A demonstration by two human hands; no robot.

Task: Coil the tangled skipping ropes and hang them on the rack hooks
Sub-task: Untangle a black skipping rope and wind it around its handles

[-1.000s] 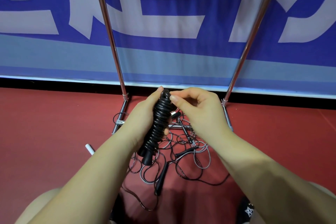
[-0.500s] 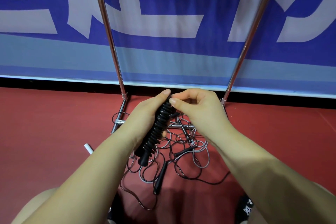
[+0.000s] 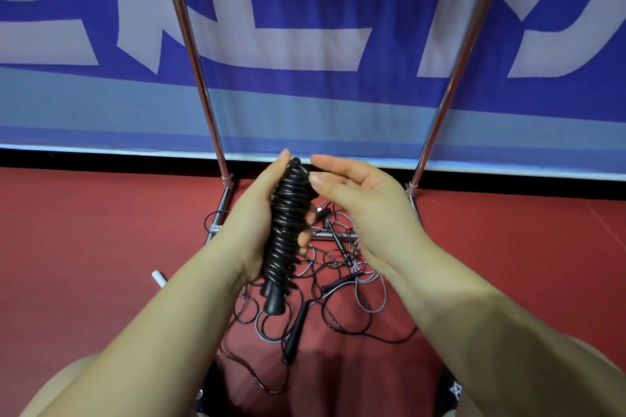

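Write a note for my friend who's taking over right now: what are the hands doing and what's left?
Left hand: grips the coiled black rope, wound round its handles.
Right hand: open beside the coil's top, fingers just at it, holding nothing.
Tangled ropes lie on the red floor by the rack's base.
Done: one rope coiled.
Left: hang it, no hooks in view; then untangle, coil and hang the rest.

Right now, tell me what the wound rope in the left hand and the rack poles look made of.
Wound rope: black, glossy cord, likely PVC or rubber; highlights run along each smooth turn.
Rack poles: polished metal, probably chromed steel; bright mirror-like streaks down the tubes.
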